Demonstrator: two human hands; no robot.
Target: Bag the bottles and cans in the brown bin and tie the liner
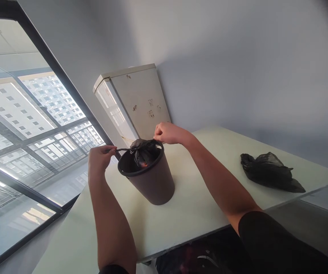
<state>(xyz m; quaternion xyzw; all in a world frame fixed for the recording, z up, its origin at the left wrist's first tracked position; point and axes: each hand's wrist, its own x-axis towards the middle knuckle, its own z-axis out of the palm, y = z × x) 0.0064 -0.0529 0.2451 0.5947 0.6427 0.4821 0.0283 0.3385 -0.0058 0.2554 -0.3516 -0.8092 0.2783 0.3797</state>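
A dark trash can [154, 182] stands on the pale table. Gathered at its mouth is a black garbage bag [144, 152], bunched at the middle, with something orange showing faintly through it. My left hand [99, 158] pinches one twisted end of the bag, drawn out to the left over the rim. On the other side, my right hand [168, 133] is closed on the opposite end, just above the far right of the rim. The lower part of the bag is hidden inside the can.
Another black plastic bag [271, 171] lies crumpled on the right of the table [192, 213]. Behind the table stands a white refrigerator [141, 99] against the grey wall. A large dark-framed window [32, 114] takes up the left side.
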